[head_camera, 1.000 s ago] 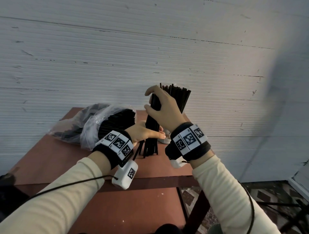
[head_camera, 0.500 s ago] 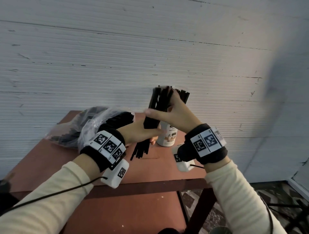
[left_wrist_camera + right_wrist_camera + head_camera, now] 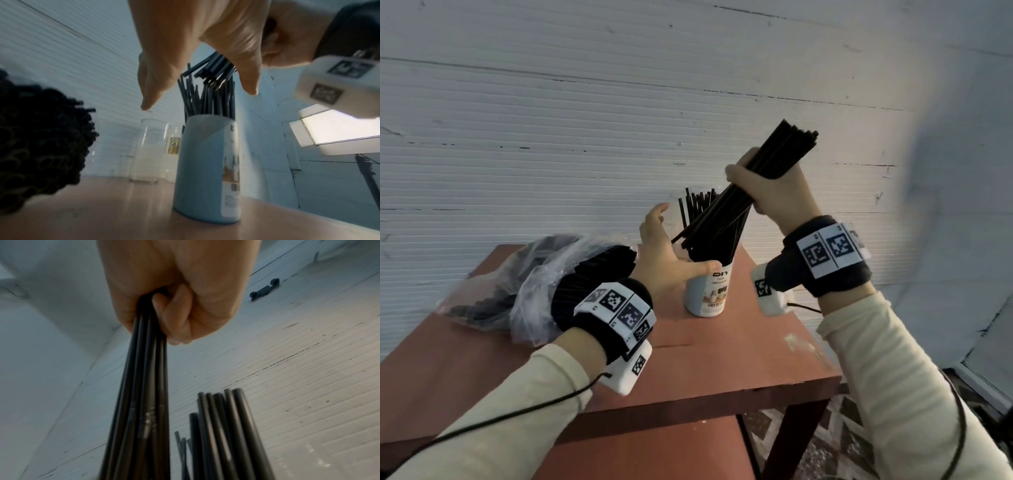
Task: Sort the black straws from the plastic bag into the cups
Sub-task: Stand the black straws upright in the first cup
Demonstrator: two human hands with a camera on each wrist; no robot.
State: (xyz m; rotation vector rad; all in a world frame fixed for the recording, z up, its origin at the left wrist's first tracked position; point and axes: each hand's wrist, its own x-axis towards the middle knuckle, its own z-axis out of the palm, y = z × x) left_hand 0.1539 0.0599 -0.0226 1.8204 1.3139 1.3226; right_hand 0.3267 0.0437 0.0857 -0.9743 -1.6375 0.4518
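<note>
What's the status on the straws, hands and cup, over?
Right hand grips straw bundle, tilted, low ends in the cup. Left hand open, thumb at the cup's rim. Standing straws already crowd the cup.

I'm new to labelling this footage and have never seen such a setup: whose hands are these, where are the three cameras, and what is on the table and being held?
No machine here: a person works with bare hands, with marker bands and a small camera on each wrist. The wide picture comes from a head camera; the other two look along each hand. On the red table lie a plastic bag of black straws and a labelled cup already holding straws; the left wrist view also shows clear glasses behind it. The right hand grips a bundle of straws, tilted, lower ends at the cup's mouth. The left hand is beside the cup, thumb at its rim.
</note>
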